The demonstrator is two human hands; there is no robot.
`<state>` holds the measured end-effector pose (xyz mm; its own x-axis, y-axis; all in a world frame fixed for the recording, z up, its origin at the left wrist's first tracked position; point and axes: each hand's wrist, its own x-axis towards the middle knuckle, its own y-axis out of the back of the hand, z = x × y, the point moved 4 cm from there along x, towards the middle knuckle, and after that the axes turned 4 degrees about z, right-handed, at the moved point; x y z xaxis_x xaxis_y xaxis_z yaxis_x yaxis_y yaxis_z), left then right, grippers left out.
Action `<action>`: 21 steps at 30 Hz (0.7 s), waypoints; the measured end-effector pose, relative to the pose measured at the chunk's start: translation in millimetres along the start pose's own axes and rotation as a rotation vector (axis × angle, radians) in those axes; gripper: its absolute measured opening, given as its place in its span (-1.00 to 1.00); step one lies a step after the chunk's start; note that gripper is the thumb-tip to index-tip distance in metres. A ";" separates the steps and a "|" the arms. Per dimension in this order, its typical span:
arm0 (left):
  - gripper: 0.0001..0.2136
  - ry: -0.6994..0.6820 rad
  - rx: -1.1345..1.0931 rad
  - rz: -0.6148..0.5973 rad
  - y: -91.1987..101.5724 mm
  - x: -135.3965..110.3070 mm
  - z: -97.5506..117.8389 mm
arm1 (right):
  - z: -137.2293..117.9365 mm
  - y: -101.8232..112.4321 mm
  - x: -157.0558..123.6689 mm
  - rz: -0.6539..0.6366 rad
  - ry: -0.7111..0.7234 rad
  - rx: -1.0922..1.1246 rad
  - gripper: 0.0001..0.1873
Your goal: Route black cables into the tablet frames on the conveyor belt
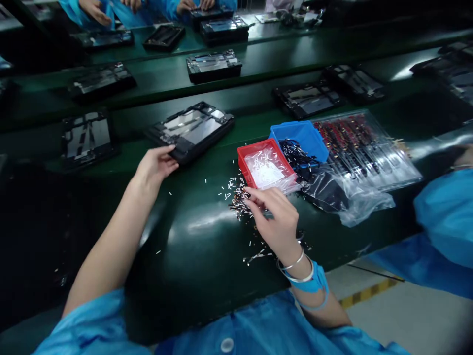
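My left hand [157, 165] grips the near left corner of a black open tablet housing [194, 130], thumb on top and fingers at its side. Silvery flat panels and dark strips show inside the housing. My right hand [275, 217] is closed in a pinch over a pile of tiny dark and white pieces [239, 203]; whatever is between its fingertips is too small to name. Just beyond that hand stands a red bin [242, 157] with a clear bag of small white strips in it. Behind the red bin, a blue bin [295, 130] contains black cable-like parts.
A clear plastic tray [402, 172] of red and black parts lies right of the bins, with a crumpled plastic bag [364, 204] before it. More housings [214, 66] rest along the green bench [199, 276]. Co-workers' hands [96, 11] are across; a blue sleeve [447, 212] is at right.
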<state>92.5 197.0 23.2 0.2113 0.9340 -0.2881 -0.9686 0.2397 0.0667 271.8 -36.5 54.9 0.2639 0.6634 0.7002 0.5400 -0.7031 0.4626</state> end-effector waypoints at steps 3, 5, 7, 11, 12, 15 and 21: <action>-0.88 0.146 -0.157 0.091 20.4 -83.1 -30.0 | 0.9 1.8 -1.3 0.035 -0.056 0.057 -0.87; -0.83 0.220 -0.237 0.138 25.9 -144.1 -54.8 | 3.8 1.7 -3.4 0.048 -0.179 0.116 -0.88; -0.79 0.292 -0.292 0.165 23.7 -199.9 -80.8 | 6.0 -2.0 -5.6 0.016 -0.369 0.234 -0.92; -0.65 0.567 -0.545 -0.106 -2.3 -276.6 -122.2 | -9.9 -25.0 -5.4 -0.229 -0.598 0.543 -0.92; -0.59 0.638 -0.589 -0.235 -8.7 -288.2 -126.9 | -17.4 -33.7 -5.0 -0.310 -0.628 0.599 -0.90; -0.59 0.679 -0.555 -0.602 -11.0 -303.2 -124.5 | -40.3 -66.2 -6.1 -0.525 -0.733 0.703 -0.87; -0.87 -0.392 0.232 -0.128 68.6 -246.9 -75.6 | -69.1 -133.3 -7.2 -0.642 -0.800 0.736 -0.80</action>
<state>-36.0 -37.2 26.7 0.4042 0.9118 0.0719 -0.8861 0.3708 0.2782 142.7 34.8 25.7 0.0590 0.9817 -0.1812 0.9982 -0.0592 0.0045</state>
